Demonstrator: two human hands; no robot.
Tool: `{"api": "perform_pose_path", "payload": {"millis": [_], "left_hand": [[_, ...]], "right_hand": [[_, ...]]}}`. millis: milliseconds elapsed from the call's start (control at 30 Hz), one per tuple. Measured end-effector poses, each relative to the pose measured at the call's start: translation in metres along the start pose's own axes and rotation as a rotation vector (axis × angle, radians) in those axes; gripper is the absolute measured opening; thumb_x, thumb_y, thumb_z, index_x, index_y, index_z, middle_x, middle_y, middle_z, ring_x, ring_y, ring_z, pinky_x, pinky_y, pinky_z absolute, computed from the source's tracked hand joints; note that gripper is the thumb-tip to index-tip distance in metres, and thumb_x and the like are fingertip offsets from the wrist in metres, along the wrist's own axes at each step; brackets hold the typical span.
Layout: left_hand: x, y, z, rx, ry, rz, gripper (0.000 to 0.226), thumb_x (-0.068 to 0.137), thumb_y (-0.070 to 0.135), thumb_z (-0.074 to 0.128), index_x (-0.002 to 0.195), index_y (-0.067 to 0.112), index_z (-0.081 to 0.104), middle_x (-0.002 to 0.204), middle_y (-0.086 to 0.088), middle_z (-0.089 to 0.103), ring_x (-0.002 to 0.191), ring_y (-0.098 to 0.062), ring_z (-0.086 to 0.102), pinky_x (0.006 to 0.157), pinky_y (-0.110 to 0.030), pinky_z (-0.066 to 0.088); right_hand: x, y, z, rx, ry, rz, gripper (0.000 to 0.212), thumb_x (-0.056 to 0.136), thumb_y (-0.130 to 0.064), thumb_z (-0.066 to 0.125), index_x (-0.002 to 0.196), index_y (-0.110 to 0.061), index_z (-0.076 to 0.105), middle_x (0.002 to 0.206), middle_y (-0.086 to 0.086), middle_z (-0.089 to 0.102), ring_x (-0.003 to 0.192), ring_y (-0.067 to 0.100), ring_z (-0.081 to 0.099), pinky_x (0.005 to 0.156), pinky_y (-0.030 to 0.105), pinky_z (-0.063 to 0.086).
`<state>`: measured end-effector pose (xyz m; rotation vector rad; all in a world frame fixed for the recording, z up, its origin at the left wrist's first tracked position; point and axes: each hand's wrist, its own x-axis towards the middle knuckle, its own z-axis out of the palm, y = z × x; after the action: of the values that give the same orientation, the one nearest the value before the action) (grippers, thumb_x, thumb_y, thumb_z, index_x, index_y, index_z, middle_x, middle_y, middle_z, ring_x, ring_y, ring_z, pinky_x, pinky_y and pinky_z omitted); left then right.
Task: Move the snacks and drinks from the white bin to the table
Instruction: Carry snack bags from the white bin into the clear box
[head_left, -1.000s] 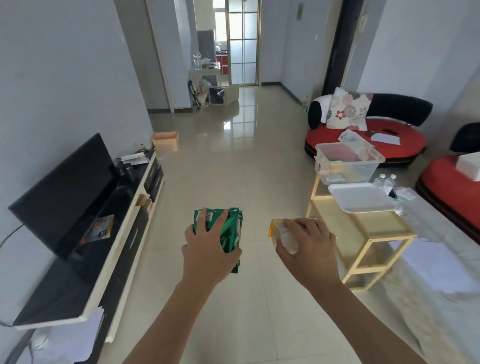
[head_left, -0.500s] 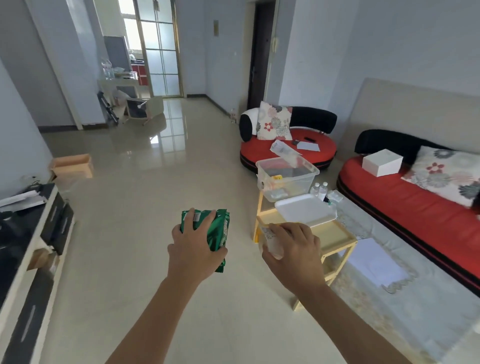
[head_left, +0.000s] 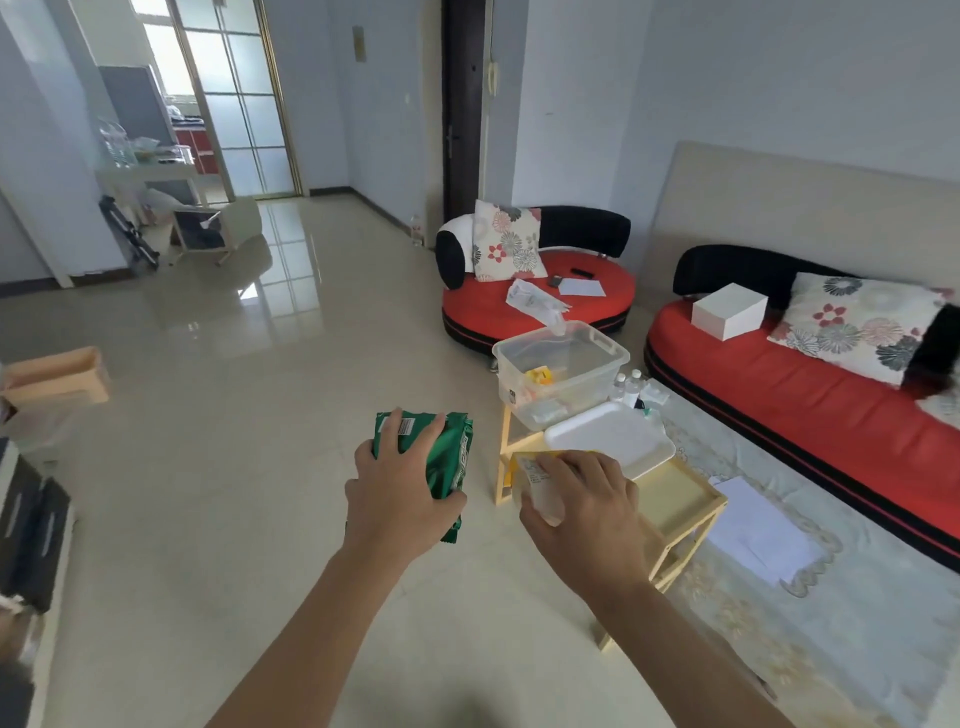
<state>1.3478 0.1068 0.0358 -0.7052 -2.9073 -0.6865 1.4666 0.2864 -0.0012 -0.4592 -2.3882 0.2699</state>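
My left hand (head_left: 395, 499) grips a green snack packet (head_left: 449, 457), held out over the floor. My right hand (head_left: 587, 514) grips a pale packet with a yellow edge (head_left: 535, 480), just left of the wooden table. The clear white bin (head_left: 563, 382) stands on the far end of the low yellow wooden table (head_left: 680, 499); a yellow item (head_left: 540, 375) and other things lie inside it. The bin's white lid (head_left: 613, 439) lies on the table beside it. Two small water bottles (head_left: 627, 385) stand behind the bin.
A round red seat (head_left: 540, 306) with a floral cushion is beyond the table. A long red sofa (head_left: 810, 384) with a white box runs along the right. A pale rug (head_left: 857, 613) with papers lies under the table. A TV stand (head_left: 26, 525) is at the left.
The view has swung right, away from the TV stand toward the sofa. Both hands keep their packets, and the table and bin now appear closer to my right hand.
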Motion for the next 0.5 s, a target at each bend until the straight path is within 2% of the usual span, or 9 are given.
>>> {"api": "perform_pose_path", "payload": {"millis": [233, 500], "left_hand": [[0.075, -0.021, 0.029, 0.013, -0.020, -0.019, 0.088, 0.080, 0.049, 0.068, 0.153, 0.050, 0.019, 0.165, 0.006, 0.008, 0.139, -0.030, 0.025, 0.099, -0.050, 0.051], [0.205, -0.033, 0.050, 0.046, -0.064, -0.087, 0.089, 0.079, 0.048, 0.068, 0.154, 0.051, 0.020, 0.166, 0.009, 0.006, 0.140, -0.029, 0.024, 0.101, -0.047, 0.047]], "right_hand": [[0.062, 0.024, 0.073, 0.066, 0.014, 0.079, 0.039, 0.077, -0.040, 0.072, 0.115, -0.031, 0.070, 0.112, -0.007, 0.065, 0.112, 0.026, 0.057, 0.084, 0.046, 0.049], [0.153, 0.064, 0.161, 0.128, 0.020, 0.145, 0.042, 0.074, -0.035, 0.080, 0.115, -0.032, 0.071, 0.113, -0.007, 0.063, 0.112, 0.025, 0.058, 0.082, 0.044, 0.048]]}}
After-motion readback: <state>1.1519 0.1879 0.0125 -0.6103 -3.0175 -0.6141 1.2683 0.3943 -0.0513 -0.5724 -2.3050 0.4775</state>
